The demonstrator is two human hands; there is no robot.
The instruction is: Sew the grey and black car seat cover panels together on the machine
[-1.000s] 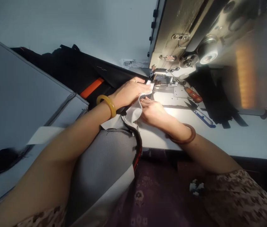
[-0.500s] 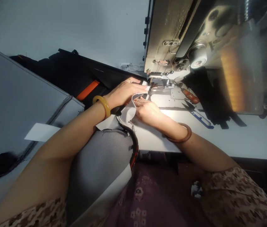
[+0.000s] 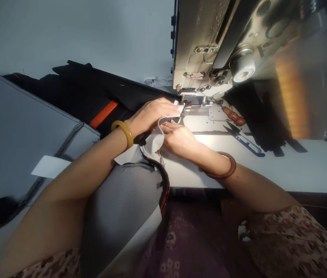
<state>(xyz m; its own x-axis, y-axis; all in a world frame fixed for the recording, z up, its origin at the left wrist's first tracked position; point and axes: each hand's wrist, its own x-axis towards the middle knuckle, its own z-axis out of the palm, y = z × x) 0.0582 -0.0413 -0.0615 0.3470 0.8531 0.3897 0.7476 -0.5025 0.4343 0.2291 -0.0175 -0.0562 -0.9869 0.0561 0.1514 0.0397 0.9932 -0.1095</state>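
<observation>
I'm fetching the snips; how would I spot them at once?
Find the sewing machine at upper right, then the white tabletop beneath. Right of the right hand, the snips lie there, set apart from the neighbouring red-handled tool and black material by their blue handle.

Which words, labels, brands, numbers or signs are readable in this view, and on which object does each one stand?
None can be read.
The sewing machine and the blue-handled thread snips show no legible lettering.
The pale marks on the purple cloth look like floral patterns, not letters.
</observation>
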